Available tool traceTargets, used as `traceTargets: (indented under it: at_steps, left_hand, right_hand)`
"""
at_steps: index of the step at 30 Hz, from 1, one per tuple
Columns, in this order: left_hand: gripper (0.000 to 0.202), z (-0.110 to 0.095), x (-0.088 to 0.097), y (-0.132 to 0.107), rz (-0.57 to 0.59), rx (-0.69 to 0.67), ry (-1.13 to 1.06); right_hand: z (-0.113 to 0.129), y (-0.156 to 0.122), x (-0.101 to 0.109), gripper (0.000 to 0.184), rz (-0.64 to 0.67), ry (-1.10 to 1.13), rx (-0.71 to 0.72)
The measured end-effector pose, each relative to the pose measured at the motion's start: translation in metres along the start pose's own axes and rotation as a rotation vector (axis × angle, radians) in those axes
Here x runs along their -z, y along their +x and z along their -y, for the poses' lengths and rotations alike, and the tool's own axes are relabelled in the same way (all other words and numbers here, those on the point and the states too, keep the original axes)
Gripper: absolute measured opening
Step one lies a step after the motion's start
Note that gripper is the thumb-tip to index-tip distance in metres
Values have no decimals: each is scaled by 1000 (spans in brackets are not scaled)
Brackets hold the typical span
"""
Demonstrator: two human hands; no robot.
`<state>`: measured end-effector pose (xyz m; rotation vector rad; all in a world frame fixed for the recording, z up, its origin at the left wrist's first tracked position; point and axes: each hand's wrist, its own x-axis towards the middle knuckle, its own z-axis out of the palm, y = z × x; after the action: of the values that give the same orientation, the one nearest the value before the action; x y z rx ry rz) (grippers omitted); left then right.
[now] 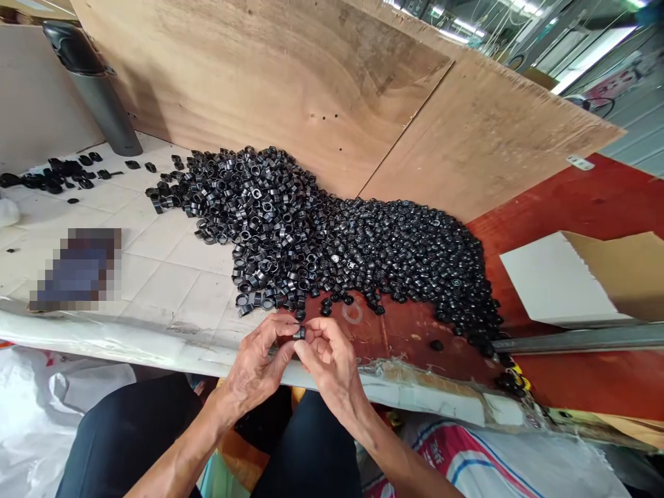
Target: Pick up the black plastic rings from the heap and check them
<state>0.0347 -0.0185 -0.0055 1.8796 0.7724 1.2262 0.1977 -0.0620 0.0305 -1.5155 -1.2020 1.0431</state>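
Between the fingertips of both hands, just above the table's front edge, is a small black cylindrical plastic part (299,333). My left hand (259,356) pinches it from the left with thumb and fingers. From the other side, my right hand (332,356) closes its thumb and index finger on the same part. Fingers cover much of it. Right behind the hands lies a heap of black plastic rings (259,214). It runs into a second heap of smaller black parts (404,249) on the right.
A dark flask (98,97) stands at the back left near scattered black pieces (57,173). A blurred rectangular object (77,270) lies at left. Behind the heaps rises a plywood board (270,83). At right are an open cardboard box (560,277) and a metal bar (570,340).
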Motion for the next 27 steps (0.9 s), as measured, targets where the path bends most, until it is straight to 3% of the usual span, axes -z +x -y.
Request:
traceTargets:
  at_steps: [3,5,9,11,13,15,16,17,19,21,24,27]
  left_hand:
    - [23,-4,-4,-3,11,28,-30]
    - [25,-4,-7,-5,-20,19,-7]
    - [32,-3,-6,-10,6,-52,97]
    - [34,-5,1,-11,88,-61,148]
    - [30,-11,10,-7,211,-24,181]
    - [17,-16,17,3,337,52,191]
    - [8,-18,18,9,359,85,199]
    - [1,-18,16,15,351,123,214]
    - [5,-14,5,28,196,197,296]
    - [8,-4,-12,38,118,197,418]
    - [11,10,-30,46,132,212,548]
    - [14,17,-34,44,169,213,561]
  right_hand:
    - [-7,-1,5,17,-21,-145,159]
    - [-6,-1,6,15,-23,-185,193]
    - [3,0,2,15,18,-25,-33]
    - [5,0,3,17,76,41,-145]
    - [1,3,9,20,131,-30,-155]
    - [-7,10,21,24,103,-215,-46]
    - [-13,16,28,24,22,-325,51]
    - [-18,22,35,20,-82,-417,156]
    - [-29,35,47,11,-234,-554,351]
    - [-38,46,53,15,-244,-673,457]
    - [-48,55,51,17,-161,-792,489]
    - [-56,56,46,17,-152,-802,488]
